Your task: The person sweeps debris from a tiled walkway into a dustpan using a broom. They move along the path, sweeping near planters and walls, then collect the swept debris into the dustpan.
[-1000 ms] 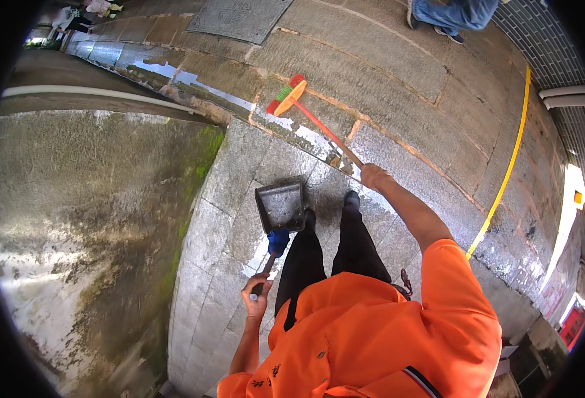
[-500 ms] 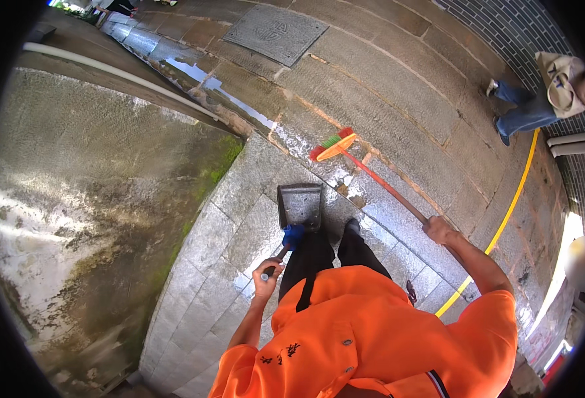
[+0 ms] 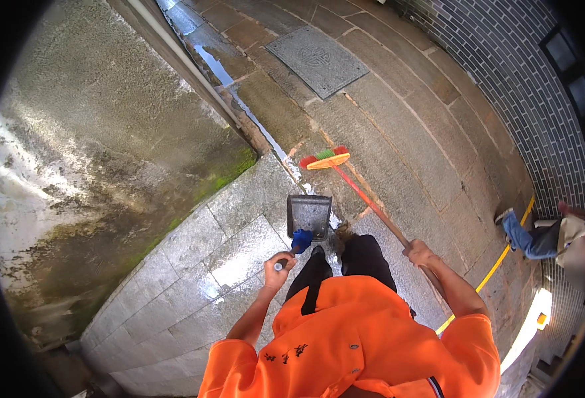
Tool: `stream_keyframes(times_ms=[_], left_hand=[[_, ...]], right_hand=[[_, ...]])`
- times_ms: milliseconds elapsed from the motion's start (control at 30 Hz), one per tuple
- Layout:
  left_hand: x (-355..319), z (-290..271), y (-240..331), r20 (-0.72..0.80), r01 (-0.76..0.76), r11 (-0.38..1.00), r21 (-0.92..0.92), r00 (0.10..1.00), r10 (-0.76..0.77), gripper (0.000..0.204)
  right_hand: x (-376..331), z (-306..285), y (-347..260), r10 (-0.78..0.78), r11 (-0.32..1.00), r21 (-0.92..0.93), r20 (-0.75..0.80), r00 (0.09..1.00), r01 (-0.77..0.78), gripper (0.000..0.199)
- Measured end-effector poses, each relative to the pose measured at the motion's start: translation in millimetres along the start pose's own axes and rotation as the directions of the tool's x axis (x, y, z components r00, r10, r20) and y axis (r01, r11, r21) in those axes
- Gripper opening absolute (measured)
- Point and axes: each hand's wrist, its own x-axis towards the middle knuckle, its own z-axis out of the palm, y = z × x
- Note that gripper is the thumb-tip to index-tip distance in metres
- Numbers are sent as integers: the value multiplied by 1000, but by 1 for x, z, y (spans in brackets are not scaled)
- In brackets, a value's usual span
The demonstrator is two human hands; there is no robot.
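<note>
outdoors on damp stone paving (image 3: 412,179), between a stained, mossy wall (image 3: 106,146) on the left and a grey brick wall (image 3: 491,60) on the right, with a flat grey cover (image 3: 317,60) and a shiny strip of puddle (image 3: 214,64) farther ahead. dressed in an orange shirt (image 3: 378,325) and dark trousers (image 3: 370,262). clasping the short handle (image 3: 280,265) of a black dustpan (image 3: 309,211) in the left hand (image 3: 278,272), wrapped round it, with a blue collar (image 3: 301,240) at the base and the open mouth turned forward, just ahead of the left shoe (image 3: 318,251). gripping the long stick of a broom (image 3: 365,199) in the right hand (image 3: 422,254), closed round it, and slanting it leftward to an orange head (image 3: 327,162) with red and green bristles (image 3: 308,161), beyond the dustpan and apart from it. hard to tell about contact between bristles and paving. sharing the paving at far right with a passer-by (image 3: 528,240) in blue jeans, near a yellow line (image 3: 495,268).
</note>
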Motion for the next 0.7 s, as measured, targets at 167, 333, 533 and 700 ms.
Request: stream_keyframes(times_ms=[167,333,533,700], left_hand=[[55,21,8,-95,-23,999,-28,995,20,10],[125,57,12,-260,-57,998,-16,964,51,10],[189,86,42,-412,44,999,-31,910,-52,10],[249,98,42,-482,67,993,-96,870,-105,10]], right_hand=[[60,-58,-45,-49,998,-45,29,998,51,27],[129,-147,-106,-143,975,-159,84,986,155,29],[225,-224,-183,-186,953,-210,155,970,217,32],[276,-269,-263,-198,919,-312,165,966,241,25]])
